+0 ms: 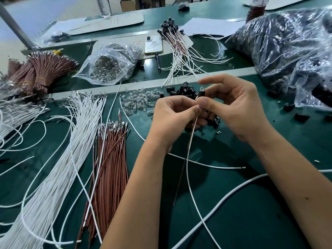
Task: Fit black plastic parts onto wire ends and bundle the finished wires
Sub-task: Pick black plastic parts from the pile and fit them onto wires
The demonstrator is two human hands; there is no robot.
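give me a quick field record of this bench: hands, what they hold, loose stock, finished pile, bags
left hand: pinches wires below the black part
right hand: pinches black plastic part, clear bulb tip showing
held wires: one brown, one white, hanging toward the person
loose white wires: left, on green table
loose brown wires: beside the white ones
clear bulbs: heap behind left hand
finished wires: far centre, beside phone
bags: bulb bag; black parts bag

Black plastic part (pixel 200 93) sits upright atop brown wire (pixel 186 150) and white wire (pixel 190 186).
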